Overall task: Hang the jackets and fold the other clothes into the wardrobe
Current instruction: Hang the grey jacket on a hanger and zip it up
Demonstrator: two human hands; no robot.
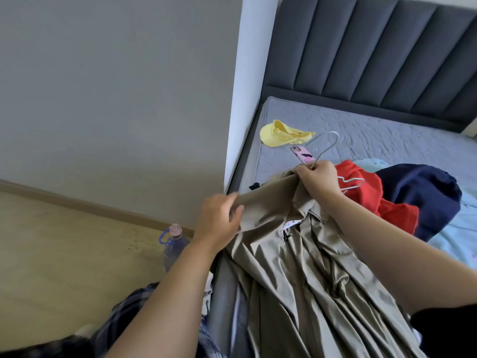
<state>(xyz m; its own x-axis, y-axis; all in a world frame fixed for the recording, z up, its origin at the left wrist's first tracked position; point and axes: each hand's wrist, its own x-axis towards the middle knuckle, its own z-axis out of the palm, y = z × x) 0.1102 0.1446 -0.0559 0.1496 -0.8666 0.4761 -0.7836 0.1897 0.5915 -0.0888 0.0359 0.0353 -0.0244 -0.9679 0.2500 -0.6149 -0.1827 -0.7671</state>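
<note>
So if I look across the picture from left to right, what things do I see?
Bottle → left hand → yellow hat → phone → right hand → red cloth → navy cloth.

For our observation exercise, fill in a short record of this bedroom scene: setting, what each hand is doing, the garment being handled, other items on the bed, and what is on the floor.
setting: bed with a grey mattress and padded headboard
left hand: grips the shoulder of the khaki jacket
right hand: holds the jacket collar together with a wire hanger
jacket state: spread on the bed edge, hanger partly inside
other items on bed: yellow cap, pink phone, red garment, navy garment, second hanger
floor: water bottle by the wall
</note>
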